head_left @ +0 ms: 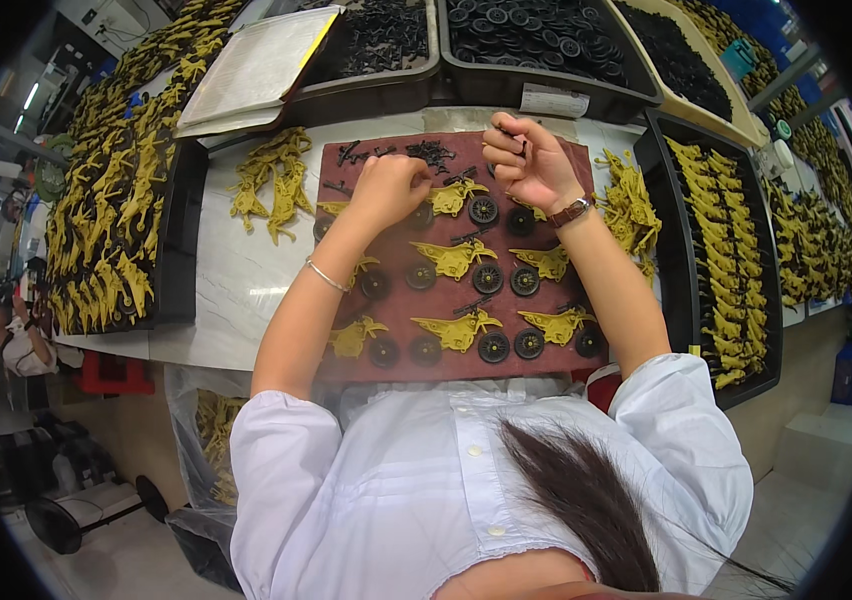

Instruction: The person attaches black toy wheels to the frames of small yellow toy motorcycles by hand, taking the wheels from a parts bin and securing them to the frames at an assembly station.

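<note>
Since both hands sit at the far edge of the mat, I start there.

Part in hand: small black plastic piece [511,133], pinched in the fingertips of the right hand [531,160], raised just above the dark red work mat [346,330].
Handling: I judge it light, stiff and easily dropped; best taken by the tips, at its ends.
Left hand: left hand [388,187] curled, knuckles up, pressing on a yellow plastic motorcycle body [456,195] in the top row; I cannot tell what its fingers grip.
Mat: rows of yellow bodies, each with black toothed wheels [484,210] beside it; loose black small parts [433,152] at the far edge.
Bodies: thin, rigid mouldings, I think; hold by the middle, not the slim forks.
Far bins: grey trays holding black wheels [536,35] and black bits [376,40]; a clear-lidded box [256,65] rests on one.
Side trays: black tray on the left [178,240] heaped with yellow bodies; black tray on the right [768,290] with them laid in rows.
Loose heaps: yellow bodies [271,185] on the white tabletop [236,280], both sides of the mat.
</note>
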Motion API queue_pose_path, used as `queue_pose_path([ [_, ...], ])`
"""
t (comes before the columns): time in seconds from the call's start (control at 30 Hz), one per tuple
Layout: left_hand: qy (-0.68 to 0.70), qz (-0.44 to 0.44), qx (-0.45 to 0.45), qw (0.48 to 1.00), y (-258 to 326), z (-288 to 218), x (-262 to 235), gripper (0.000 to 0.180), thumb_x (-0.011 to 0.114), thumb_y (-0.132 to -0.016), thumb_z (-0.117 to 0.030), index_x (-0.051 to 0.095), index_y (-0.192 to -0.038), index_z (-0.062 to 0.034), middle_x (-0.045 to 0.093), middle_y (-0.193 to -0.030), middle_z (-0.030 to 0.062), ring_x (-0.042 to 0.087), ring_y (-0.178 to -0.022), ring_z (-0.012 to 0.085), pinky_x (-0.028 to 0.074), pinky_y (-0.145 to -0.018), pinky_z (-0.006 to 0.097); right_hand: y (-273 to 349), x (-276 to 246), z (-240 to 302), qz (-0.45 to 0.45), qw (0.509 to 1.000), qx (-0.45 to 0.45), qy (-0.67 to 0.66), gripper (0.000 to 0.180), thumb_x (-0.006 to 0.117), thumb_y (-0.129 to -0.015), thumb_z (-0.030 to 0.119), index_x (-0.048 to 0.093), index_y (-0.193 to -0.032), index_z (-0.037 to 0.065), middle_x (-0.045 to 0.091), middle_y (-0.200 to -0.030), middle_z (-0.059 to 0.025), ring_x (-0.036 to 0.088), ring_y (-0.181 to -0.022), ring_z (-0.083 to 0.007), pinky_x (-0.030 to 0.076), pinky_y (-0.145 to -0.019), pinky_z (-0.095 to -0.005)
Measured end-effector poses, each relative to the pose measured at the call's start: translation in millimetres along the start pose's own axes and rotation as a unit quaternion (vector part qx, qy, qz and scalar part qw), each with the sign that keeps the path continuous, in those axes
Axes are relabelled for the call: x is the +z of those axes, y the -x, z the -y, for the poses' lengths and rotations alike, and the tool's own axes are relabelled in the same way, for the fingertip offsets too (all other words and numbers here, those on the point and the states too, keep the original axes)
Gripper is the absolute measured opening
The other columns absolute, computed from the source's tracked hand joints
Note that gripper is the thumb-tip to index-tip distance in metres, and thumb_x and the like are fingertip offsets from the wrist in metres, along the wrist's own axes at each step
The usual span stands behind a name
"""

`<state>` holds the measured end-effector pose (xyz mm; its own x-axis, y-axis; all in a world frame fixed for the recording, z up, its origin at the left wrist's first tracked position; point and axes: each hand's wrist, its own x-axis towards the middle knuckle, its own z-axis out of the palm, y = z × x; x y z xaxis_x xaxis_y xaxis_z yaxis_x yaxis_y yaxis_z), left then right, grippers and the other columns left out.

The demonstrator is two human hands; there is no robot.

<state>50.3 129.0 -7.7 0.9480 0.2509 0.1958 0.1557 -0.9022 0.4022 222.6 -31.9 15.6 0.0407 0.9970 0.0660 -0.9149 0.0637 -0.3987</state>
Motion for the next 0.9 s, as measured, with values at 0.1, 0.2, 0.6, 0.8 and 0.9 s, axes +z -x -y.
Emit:
queue_pose_path([
  [0.1,-0.013,-0.022,-0.004,1.000,-5,4,0,0.017,0.064,-0.077,-0.016,0.069,-0.088,-0.0034,0.067,-0.077,0.0145,0.064,-0.072,0.0288,0.050,-0.068,0.039,9,-2,-4,-0.012,0.998,-0.004,0.061,0.019,0.048,-0.095,0.012,0.038,-0.079,0.012,0.035,-0.067,0.0041,0.030,-0.056,-0.0039,0.025,-0.045,-0.0168],
  [0.2,0.043,-0.127,-0.005,0.991,-9,5,0,0.015,0.062,-0.078,-0.011,0.069,-0.088,-0.0042,0.067,-0.083,0.0160,0.065,-0.077,0.0299,0.051,-0.073,0.038,20,12,-11,-0.064,0.989,-0.026,0.127,0.005,0.047,-0.095,0.011,0.048,-0.091,0.010,0.042,-0.069,0.0031,0.034,-0.054,-0.0032,0.026,-0.045,-0.0154],
  [0.6,0.511,-0.053,-0.095,0.853,17,-51,-17,0.028,0.060,-0.081,0.002,0.063,-0.109,0.0008,0.062,-0.089,0.0039,0.066,-0.084,0.0109,0.053,-0.072,0.022,23,12,-35,-0.162,0.905,-0.093,0.382,0.021,0.058,-0.094,0.021,0.064,-0.097,0.002,0.058,-0.072,0.0006,0.046,-0.051,-0.0038,0.031,-0.042,-0.0167],
  [0.8,0.378,-0.065,-0.099,0.918,31,-59,-22,0.036,0.069,-0.076,-0.003,0.057,-0.110,0.0013,0.065,-0.090,0.0074,0.063,-0.077,0.0086,0.051,-0.068,0.021,18,26,-38,0.026,0.512,-0.252,0.821,0.016,0.070,-0.079,0.012,0.068,-0.092,0.003,0.067,-0.079,-0.0084,0.064,-0.069,-0.0224,0.049,-0.063,-0.0306],
  [0.9,0.377,-0.052,-0.137,0.915,39,-53,-16,0.035,0.069,-0.075,-0.004,0.056,-0.107,0.0011,0.066,-0.087,0.0073,0.063,-0.075,0.0080,0.050,-0.066,0.020,18,18,-44,0.024,0.460,-0.164,0.872,0.015,0.070,-0.077,0.011,0.067,-0.089,0.004,0.067,-0.082,-0.0102,0.064,-0.074,-0.0282,0.050,-0.066,-0.0350],
])
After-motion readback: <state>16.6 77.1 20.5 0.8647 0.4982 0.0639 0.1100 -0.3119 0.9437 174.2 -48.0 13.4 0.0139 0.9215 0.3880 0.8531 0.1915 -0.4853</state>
